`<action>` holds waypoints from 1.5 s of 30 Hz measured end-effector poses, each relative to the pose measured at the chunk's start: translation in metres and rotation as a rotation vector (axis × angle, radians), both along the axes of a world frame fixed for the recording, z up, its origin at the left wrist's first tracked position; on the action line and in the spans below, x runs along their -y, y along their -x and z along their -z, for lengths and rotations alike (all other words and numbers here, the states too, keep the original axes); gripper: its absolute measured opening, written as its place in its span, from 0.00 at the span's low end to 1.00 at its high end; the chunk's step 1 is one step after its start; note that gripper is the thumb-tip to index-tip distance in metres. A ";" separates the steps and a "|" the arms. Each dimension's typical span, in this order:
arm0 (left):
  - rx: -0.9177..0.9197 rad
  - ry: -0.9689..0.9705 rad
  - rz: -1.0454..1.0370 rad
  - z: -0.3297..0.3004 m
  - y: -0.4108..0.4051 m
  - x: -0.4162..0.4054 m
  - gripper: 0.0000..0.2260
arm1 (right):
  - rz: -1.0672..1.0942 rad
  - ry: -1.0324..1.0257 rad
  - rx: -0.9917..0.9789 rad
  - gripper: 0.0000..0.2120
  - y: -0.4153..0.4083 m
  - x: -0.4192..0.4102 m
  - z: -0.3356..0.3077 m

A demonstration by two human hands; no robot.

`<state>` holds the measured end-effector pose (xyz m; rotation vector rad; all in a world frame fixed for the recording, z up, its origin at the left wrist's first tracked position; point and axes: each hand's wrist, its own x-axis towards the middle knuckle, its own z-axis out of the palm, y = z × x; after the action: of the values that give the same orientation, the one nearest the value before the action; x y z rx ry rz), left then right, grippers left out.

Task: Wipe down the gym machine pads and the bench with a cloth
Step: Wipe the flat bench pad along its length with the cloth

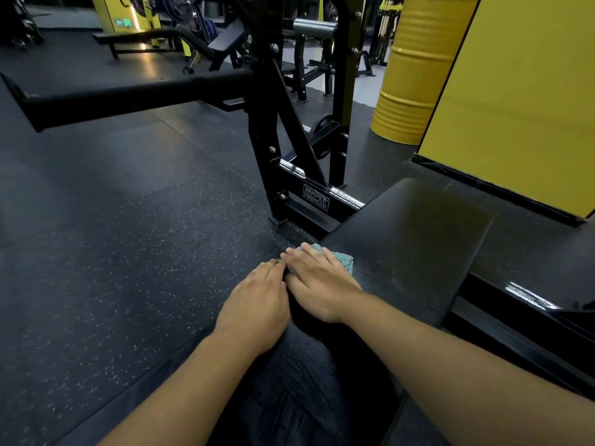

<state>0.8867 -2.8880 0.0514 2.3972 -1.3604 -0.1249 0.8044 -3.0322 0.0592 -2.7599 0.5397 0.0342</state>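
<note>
A black padded bench (415, 239) runs from the lower middle toward the right. A teal textured cloth (343, 261) lies on its left edge. My right hand (317, 281) lies flat on the cloth with straight fingers, pressing it onto the pad. My left hand (257, 304) rests beside it at the pad's left edge, fingertips touching the cloth's near corner; whether they pinch it cannot be made out.
The black machine frame (289, 146) with a Hammer Strength label stands just beyond the bench. A long black pad arm (135, 98) extends left. A yellow drum (415, 69) and a yellow wall (521, 98) stand on the right. Speckled rubber floor (128, 252) spreads left.
</note>
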 end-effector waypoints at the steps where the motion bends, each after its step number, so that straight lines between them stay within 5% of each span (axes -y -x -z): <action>1: -0.001 0.019 -0.011 -0.003 0.002 0.000 0.23 | 0.000 -0.038 0.015 0.28 0.002 0.000 -0.003; 5: -0.004 0.103 -0.038 -0.018 0.017 0.007 0.23 | 0.124 -0.309 0.278 0.28 0.010 0.002 -0.013; 9: -0.003 0.109 -0.003 -0.026 0.024 0.026 0.22 | 0.172 -0.183 0.385 0.23 0.031 0.006 -0.008; 12: 0.012 -0.049 0.079 -0.021 0.030 0.041 0.23 | 0.235 -0.115 0.358 0.16 0.049 0.010 -0.002; 22: 0.003 -0.263 0.123 -0.015 0.031 0.051 0.29 | 0.129 0.033 -0.037 0.28 0.064 0.010 -0.017; 40: -0.017 -0.371 0.168 -0.017 0.030 0.049 0.29 | 0.140 0.000 -0.090 0.29 0.067 0.004 -0.018; 45: 0.034 -0.319 0.164 -0.017 0.031 0.070 0.31 | 0.220 -0.124 0.100 0.26 0.075 0.010 -0.018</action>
<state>0.8561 -2.9577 0.0681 2.5455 -1.6602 -0.3730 0.7291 -3.0427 0.0774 -2.5513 0.7829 -0.1177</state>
